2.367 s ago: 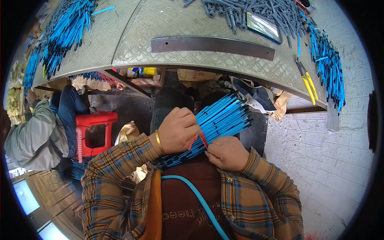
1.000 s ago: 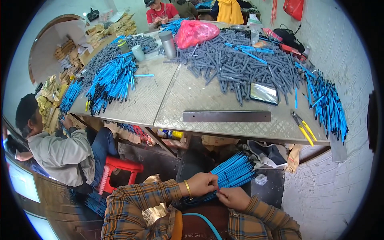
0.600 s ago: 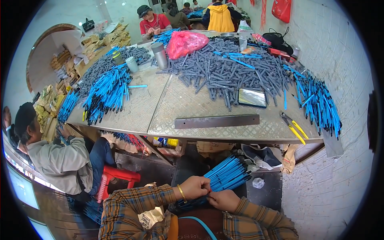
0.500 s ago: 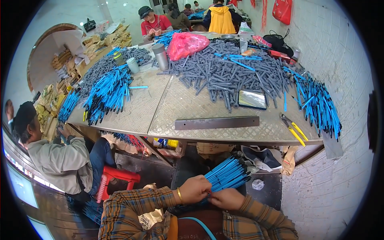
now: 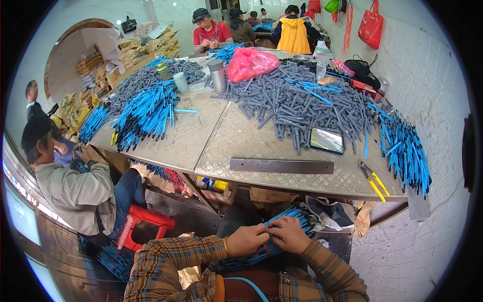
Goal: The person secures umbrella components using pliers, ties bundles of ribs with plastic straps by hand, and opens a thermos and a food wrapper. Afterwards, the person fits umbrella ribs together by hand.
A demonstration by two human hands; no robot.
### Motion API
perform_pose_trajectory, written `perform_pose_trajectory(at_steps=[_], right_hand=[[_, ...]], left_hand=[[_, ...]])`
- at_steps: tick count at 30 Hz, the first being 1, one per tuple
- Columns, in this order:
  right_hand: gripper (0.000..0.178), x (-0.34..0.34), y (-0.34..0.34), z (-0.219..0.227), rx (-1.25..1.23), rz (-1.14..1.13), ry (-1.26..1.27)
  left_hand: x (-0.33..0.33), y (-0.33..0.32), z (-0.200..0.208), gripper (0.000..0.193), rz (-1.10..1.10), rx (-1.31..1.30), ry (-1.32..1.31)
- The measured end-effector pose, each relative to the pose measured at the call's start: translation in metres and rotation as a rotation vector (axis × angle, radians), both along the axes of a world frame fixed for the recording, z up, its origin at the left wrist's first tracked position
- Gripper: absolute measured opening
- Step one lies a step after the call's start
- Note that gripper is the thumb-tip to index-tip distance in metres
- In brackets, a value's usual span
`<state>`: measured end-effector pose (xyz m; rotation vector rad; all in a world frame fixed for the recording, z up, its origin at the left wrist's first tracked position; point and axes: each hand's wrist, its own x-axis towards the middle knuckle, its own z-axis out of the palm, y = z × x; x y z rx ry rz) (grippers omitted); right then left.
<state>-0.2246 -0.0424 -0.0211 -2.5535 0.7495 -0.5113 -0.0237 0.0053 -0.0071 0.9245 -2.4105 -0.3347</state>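
A bundle of thin blue rods (image 5: pixel 294 213) with black ends lies slantwise on my lap, in front of my body. Over its near part my left hand (image 5: pixel 247 239) is closed, fingertips pinched by a thin red string (image 5: pixel 263 247) that runs across the rods. My right hand (image 5: pixel 291 234) bends over the top of the bundle, its fingertips closed and meeting those of the left. The string's ends are hidden under my fingers.
Ahead stands a table (image 5: pixel 211 146) with grey plastic tubes (image 5: pixel 297 105), blue rod piles (image 5: pixel 146 113), a metal bar (image 5: pixel 282 166) and yellow-handled pliers (image 5: pixel 374 181). A person (image 5: pixel 75 191) sits at left by a red stool (image 5: pixel 146 226); others work behind the table.
My right hand has moved up and inward over the bundle, and its fingers now meet the left ones higher up. The view has shifted slightly. A standing person shows more fully at far left.
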Motion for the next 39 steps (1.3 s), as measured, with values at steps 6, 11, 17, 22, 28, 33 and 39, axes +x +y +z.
perform_pose_trajectory(at_steps=[6, 11, 17, 22, 28, 33, 39], right_hand=[[0.023, 0.013, -0.003, -0.001, -0.039, 0.028, -0.056], [0.027, -0.001, 0.003, -0.017, -0.095, -0.055, -0.118], [0.019, 0.009, 0.003, -0.012, -0.105, -0.041, -0.077], [0.029, 0.011, 0.002, 0.0, -0.187, -0.056, 0.071], [0.087, 0.018, 0.014, 0.045, -0.296, 0.253, 0.425], [0.102, 0.029, 0.005, 0.017, -0.24, 0.336, 0.468], [0.101, 0.011, 0.002, 0.011, -0.355, 0.256, 0.297]], left_hand=[[0.007, 0.004, -0.008, 0.01, 0.026, 0.036, 0.018], [-0.005, -0.003, -0.015, 0.011, -0.032, 0.0, 0.12], [0.012, 0.004, -0.012, 0.011, -0.074, 0.051, -0.044], [0.03, 0.001, -0.01, 0.031, -0.002, 0.171, -0.192], [0.035, 0.005, -0.006, 0.076, 0.057, 0.931, -0.138], [0.049, 0.003, -0.03, 0.081, 0.001, 0.935, -0.038], [0.03, -0.011, -0.008, 0.084, -0.018, 0.706, -0.13]])
